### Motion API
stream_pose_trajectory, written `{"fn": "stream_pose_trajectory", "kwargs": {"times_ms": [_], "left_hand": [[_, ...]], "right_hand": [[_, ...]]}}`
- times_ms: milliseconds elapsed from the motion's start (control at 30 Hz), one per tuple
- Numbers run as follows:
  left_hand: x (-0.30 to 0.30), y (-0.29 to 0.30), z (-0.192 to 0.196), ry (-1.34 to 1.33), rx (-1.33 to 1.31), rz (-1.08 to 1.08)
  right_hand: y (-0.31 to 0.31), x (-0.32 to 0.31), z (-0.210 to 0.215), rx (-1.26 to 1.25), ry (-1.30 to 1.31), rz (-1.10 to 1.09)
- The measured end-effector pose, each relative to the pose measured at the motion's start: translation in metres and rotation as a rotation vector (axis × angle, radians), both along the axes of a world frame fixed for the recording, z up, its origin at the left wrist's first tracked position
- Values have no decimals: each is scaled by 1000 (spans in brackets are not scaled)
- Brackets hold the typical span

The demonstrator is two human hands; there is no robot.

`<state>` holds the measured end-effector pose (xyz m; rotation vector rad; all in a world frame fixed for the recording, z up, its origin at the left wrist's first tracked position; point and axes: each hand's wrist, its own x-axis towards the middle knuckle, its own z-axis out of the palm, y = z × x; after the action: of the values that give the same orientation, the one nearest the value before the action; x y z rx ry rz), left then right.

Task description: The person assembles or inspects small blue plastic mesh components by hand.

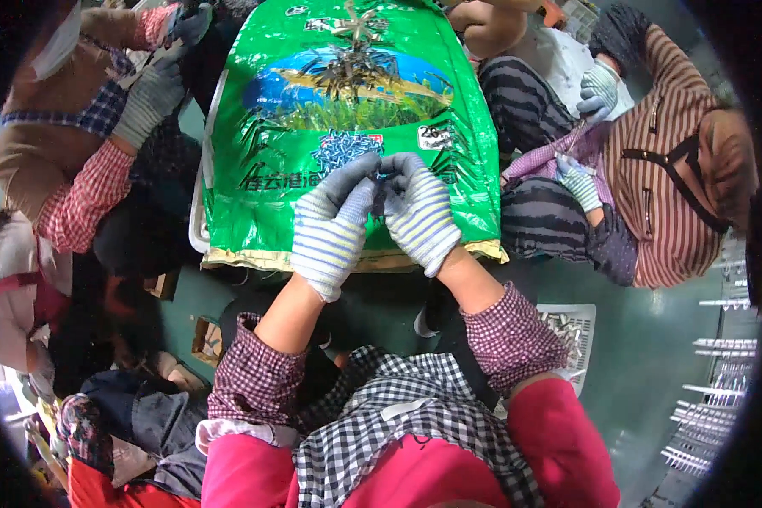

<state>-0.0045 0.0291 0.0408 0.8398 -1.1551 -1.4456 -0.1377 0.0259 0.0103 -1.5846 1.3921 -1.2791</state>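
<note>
Both my hands wear striped gloves with grey-blue coated fingers, and they meet over the near part of a big green plastic bag [237, 207]. My left hand [332, 224] has thumb and fingers closed in a pinch. Against it, my right hand [419, 212] is pinched too. A small dark piece shows between the fingertips, too hidden to name. Just beyond my fingers lies a heap of small blue-and-white pieces [345, 147]. Farther up, a pile of thin dark and tan strips [360, 72] rests on the bag's printed picture.
A white basket [584, 334] with pale pieces stands on the floor at right; a cardboard box [205, 339] sits at left. Gloved co-workers sit close on both sides, one in a striped top [660, 178] at right. White racks [711, 406] stand at far right.
</note>
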Motion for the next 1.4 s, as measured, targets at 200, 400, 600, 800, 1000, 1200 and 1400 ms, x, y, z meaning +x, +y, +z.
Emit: {"fn": "stream_pose_trajectory", "kwargs": {"times_ms": [200, 400, 600, 800, 1000, 1200, 1400], "left_hand": [[-3, 6, 8, 3, -94, -75], [6, -2, 22, 19, 22, -138], [18, -14, 17, -288, 15, -306], [13, -15, 2, -314, 15, -206], [14, -13, 1, -273, 23, -95], [11, -13, -10, -401, -89, -87], [51, -81, 24, -495, -179, 55]], "right_hand": [[6, 1, 16, 4, -180, 54], [4, -8, 28, -53, -205, -15], [11, -16, 34, -236, 512, -53], [8, -17, 28, -147, 368, 4], [8, -14, 30, 84, -300, 159], [13, -20, 33, 123, -245, 209], [20, -28, 47, -19, -317, 120]]}}
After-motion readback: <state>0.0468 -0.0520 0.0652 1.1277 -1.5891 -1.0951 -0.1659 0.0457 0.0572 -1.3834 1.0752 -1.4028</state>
